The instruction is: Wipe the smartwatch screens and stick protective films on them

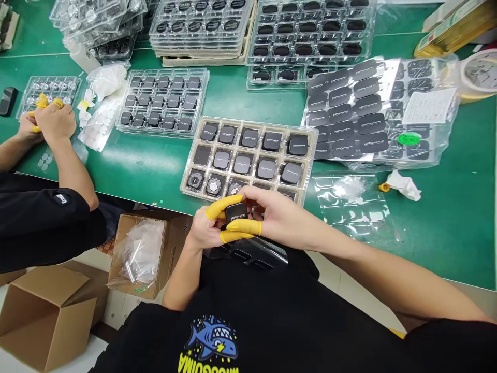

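Note:
In the head view, a black square smartwatch case with a dark "HiFuture" film on its face is held between both hands. My left hand grips it from the left, with yellow finger cots on thumb and finger. My right hand, also wearing a yellow cot, closes on it from the right. Just beyond the hands lies a beige-edged tray of watch cases. Most show labelled faces; several in the near row show round backs. A sheet of dark labels lies on my lap, partly hidden.
A second tray of watch cases, stacked clear trays and sheets of HiFuture films lie across the green bench. A co-worker's hands work at the left. Cardboard boxes stand below; a tape roll sits far right.

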`<control>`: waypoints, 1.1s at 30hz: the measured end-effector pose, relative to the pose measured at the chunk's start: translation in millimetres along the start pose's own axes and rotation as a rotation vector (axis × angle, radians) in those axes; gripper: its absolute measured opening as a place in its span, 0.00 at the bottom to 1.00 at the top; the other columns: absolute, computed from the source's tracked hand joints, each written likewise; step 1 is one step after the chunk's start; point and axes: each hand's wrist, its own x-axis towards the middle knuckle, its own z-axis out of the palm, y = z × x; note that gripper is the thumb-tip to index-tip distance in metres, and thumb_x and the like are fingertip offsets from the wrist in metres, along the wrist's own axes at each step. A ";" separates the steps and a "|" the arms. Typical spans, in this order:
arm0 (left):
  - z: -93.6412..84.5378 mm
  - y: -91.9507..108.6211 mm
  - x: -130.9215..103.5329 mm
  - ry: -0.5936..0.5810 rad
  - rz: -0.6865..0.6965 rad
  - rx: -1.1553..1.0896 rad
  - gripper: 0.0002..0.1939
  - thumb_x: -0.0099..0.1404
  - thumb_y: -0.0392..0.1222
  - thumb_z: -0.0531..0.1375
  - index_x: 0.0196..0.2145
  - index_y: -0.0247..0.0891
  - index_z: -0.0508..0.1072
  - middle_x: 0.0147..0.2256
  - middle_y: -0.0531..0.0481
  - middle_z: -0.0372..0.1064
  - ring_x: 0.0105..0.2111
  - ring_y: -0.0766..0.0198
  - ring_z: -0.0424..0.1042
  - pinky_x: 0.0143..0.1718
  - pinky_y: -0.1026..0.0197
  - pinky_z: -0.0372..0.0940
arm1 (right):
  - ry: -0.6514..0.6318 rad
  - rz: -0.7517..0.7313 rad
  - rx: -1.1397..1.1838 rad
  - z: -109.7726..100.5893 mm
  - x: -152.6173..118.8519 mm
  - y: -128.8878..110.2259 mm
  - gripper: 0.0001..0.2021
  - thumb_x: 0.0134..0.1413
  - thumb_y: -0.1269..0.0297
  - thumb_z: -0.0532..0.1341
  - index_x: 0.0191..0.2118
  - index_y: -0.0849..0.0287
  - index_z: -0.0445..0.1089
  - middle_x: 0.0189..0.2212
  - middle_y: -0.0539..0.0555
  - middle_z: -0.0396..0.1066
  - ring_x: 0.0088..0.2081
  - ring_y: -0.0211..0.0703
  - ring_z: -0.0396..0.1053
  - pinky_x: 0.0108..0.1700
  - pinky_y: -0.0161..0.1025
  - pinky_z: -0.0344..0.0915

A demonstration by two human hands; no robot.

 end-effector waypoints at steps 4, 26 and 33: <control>-1.6 7.9 -1.8 0.010 0.037 0.122 0.44 0.58 0.66 0.80 0.64 0.39 0.80 0.29 0.53 0.82 0.25 0.63 0.79 0.30 0.64 0.79 | -0.001 -0.025 0.035 3.7 1.6 2.8 0.23 0.62 0.39 0.74 0.40 0.55 0.75 0.34 0.49 0.75 0.33 0.41 0.64 0.35 0.40 0.62; 5.6 33.8 -7.8 0.114 -0.480 0.024 0.17 0.63 0.50 0.78 0.32 0.39 0.76 0.19 0.62 0.56 0.19 0.75 0.51 0.17 0.67 0.45 | 0.066 -0.112 -0.255 10.5 22.1 15.9 0.14 0.72 0.51 0.66 0.43 0.55 0.83 0.37 0.54 0.83 0.35 0.44 0.74 0.40 0.41 0.65; -0.9 30.9 -8.6 0.254 -0.578 -0.265 0.33 0.59 0.57 0.81 0.55 0.36 0.81 0.29 0.55 0.75 0.24 0.70 0.69 0.25 0.67 0.67 | 0.022 -0.168 -0.369 15.0 54.7 15.3 0.18 0.77 0.56 0.55 0.38 0.57 0.77 0.34 0.53 0.81 0.35 0.43 0.74 0.41 0.39 0.66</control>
